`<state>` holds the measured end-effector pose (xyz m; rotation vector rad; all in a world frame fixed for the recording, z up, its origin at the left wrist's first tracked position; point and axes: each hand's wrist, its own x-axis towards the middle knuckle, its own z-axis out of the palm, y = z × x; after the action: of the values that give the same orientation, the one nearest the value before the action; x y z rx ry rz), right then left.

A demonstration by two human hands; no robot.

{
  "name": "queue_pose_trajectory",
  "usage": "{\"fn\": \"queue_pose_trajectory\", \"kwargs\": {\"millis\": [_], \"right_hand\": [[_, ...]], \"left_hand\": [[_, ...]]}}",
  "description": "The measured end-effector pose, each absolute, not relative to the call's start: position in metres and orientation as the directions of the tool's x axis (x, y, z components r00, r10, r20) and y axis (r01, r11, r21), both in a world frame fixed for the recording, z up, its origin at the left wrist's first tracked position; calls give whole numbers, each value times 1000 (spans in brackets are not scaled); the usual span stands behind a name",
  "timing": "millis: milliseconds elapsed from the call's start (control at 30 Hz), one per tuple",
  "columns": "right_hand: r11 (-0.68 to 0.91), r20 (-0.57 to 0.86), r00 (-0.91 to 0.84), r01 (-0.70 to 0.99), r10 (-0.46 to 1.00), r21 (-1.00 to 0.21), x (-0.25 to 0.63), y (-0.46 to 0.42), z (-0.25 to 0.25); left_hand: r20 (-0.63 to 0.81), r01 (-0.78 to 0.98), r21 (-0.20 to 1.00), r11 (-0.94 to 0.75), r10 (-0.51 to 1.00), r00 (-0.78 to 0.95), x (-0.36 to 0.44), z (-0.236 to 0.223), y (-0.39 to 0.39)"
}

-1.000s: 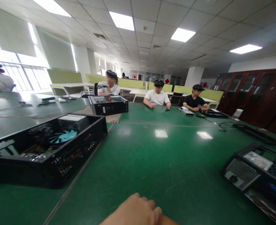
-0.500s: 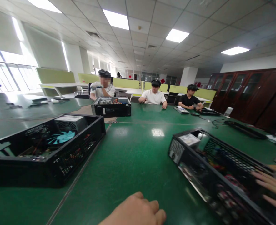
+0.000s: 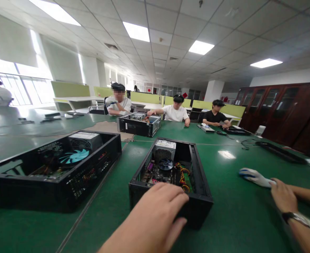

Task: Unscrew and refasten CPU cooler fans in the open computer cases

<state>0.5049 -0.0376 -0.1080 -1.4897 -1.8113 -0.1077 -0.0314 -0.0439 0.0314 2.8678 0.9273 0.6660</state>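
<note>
My left hand reaches up from the bottom edge, palm down, over the near rim of a black computer case. Its fingers are loosely bent and its thumb stands apart, in front of the case's near wall. Whether it touches the case is hard to tell. The case lies on its side with its top off. Inside are a power supply, a dark fan, yellow and red wires and a green board. My right hand is out of the picture.
Another opened computer case with a turquoise fan lies left. At right, a co-worker's bare hand, with a wristwatch, touches their white-and-blue gloved hand. Across the green table, a person reaches into a third case.
The computer case has come from the right to in front of me, turned lengthwise. The co-worker's hands have left it. My left hand has moved up to its near rim.
</note>
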Motion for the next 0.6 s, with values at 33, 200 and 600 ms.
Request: {"fn": "queue_pose_trajectory", "kwargs": {"millis": [33,200,600], "right_hand": [[420,639,-60,799,767,-431,501,-32,-108],[770,723,-264,227,638,-596,437,-34,-70],[452,480,-88,519,873,-726,202,-37,37]], "left_hand": [[395,588,194,-786,611,686,-31,34,-36],[227,741,177,-647,760,609,-38,16,5],[72,743,-58,-667,739,670,3,2,-29]]}}
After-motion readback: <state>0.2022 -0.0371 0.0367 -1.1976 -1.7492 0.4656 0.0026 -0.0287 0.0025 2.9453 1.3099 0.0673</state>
